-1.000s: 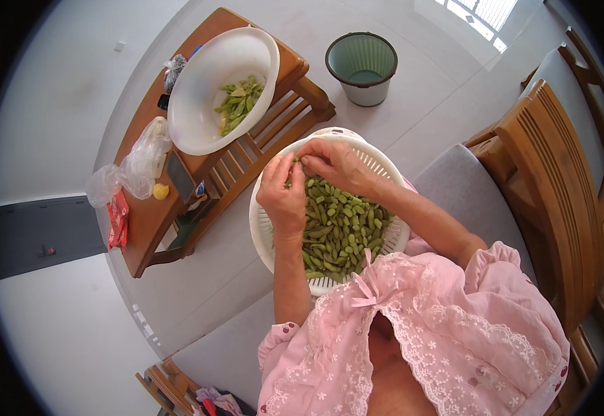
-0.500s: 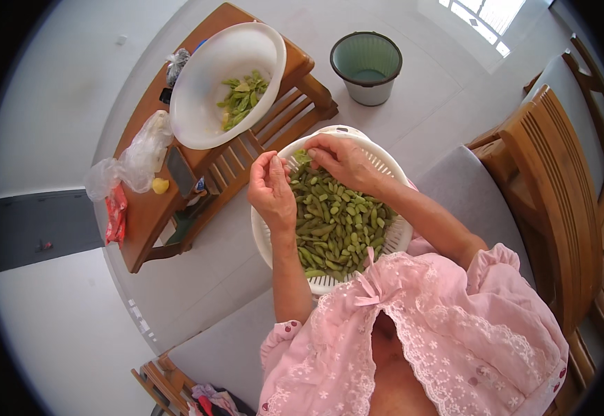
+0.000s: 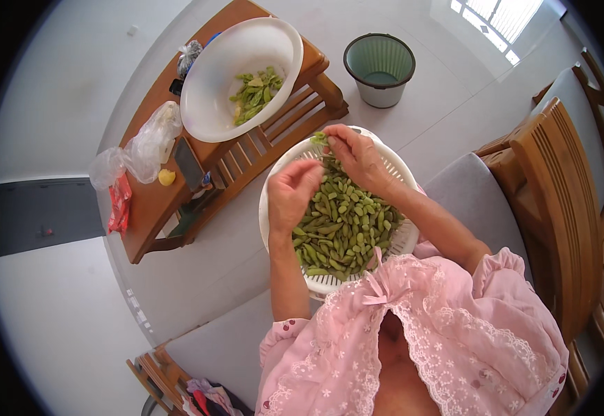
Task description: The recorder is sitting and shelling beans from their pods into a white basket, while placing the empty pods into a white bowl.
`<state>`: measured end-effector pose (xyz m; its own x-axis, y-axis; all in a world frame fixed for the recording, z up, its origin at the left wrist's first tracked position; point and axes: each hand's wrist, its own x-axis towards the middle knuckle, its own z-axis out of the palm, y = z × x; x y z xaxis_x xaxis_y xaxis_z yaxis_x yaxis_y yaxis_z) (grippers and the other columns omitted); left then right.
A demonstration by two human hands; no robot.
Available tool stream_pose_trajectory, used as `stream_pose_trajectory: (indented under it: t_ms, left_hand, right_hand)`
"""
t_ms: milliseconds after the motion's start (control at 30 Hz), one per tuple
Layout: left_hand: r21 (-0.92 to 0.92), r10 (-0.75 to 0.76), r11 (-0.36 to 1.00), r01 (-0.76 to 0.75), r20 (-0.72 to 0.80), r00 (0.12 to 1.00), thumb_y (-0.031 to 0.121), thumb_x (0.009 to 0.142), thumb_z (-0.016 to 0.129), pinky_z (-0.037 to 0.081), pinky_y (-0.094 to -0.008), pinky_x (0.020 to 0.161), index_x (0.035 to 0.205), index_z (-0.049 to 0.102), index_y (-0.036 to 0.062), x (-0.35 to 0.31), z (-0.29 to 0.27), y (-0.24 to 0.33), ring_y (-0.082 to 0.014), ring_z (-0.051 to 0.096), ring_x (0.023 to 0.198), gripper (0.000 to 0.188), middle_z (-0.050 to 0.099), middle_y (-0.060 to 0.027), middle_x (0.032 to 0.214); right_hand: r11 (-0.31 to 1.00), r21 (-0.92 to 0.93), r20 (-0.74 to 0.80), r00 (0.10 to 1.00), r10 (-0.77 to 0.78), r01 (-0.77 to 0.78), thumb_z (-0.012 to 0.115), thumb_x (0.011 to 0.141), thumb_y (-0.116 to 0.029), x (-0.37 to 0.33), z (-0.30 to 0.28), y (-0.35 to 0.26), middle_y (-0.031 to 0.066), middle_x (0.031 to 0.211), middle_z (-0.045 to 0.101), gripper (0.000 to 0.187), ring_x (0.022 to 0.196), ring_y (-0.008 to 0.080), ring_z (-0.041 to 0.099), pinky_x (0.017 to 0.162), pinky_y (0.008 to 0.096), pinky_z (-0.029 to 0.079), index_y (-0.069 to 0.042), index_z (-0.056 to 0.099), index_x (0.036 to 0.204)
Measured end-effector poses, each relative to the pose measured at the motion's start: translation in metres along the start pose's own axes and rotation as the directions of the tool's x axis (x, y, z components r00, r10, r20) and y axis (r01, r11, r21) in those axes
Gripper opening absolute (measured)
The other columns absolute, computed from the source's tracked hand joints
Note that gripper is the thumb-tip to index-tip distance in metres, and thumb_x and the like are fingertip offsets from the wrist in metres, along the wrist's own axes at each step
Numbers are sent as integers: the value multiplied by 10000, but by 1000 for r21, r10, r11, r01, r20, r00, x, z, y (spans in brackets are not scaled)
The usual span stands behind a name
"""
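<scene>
A white slotted plastic basket (image 3: 265, 225) full of green soybean pods (image 3: 343, 225) rests in front of my lap. Over its far rim my right hand (image 3: 361, 161) pinches a small green leaf (image 3: 320, 139) between thumb and fingertips. A thin stalk seems to hang below the leaf. My left hand (image 3: 291, 197) is above the basket's left side, its fingers curled and closed, the tips slightly blurred near the right fingers. Whatever those left fingers hold, if anything, is hidden.
Beyond to the left, a large white basin (image 3: 205, 104) holding green leaves (image 3: 255, 96) stands on a wooden table (image 3: 150, 222). Plastic bags (image 3: 155, 142) lie there too. A green-lined bucket (image 3: 379, 68) stands on the floor. Wooden chairs (image 3: 558, 208) are at my right.
My left hand has come rightward, closer to my right hand. My right hand has lifted slightly toward the far rim with the leaf. The whole view has shifted a little.
</scene>
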<state>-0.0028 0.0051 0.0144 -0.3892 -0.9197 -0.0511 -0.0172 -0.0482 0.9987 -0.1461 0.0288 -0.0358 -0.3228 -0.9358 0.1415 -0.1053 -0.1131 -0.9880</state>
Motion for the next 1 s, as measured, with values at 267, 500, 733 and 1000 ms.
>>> stream_pose_trajectory:
  t_ms: [267,500,733,1000]
  left_hand:
    - [320,-186,938,132,144,972,202,796,602,358,-182,479,779,623,-19,-1,-4,-13,-40,443,517,223,529,18,586]
    - [188,-171,967,173,-27,985,173,795,588,369,-178,478,850,609,-34,-4,-4,-16,-39,460,516,216,547,7,611]
    - [193,-168,968,162,15,986,161,798,575,382,-178,482,848,610,-20,0,7,-19,-41,471,521,191,547,7,602]
    - [217,-77,970,109,-149,986,120,813,557,383,-168,476,883,604,-16,6,-4,-19,-35,477,532,160,562,0,627]
  right_hand:
    - [999,27,56,997,44,-45,454,866,-117,2,4,-1,34,770,575,193,692,84,520,640,224,434,-3,511,1011]
    - [989,61,33,990,-135,133,516,831,-113,43,14,-41,40,799,571,180,711,92,525,648,230,436,10,511,962]
    - [948,-124,24,956,-294,294,468,858,-206,125,35,-57,110,768,590,241,672,152,570,622,262,446,-14,514,997]
    - [892,-284,491,853,-179,351,555,768,-139,46,-18,-14,101,686,596,149,605,197,563,583,308,444,-17,587,847]
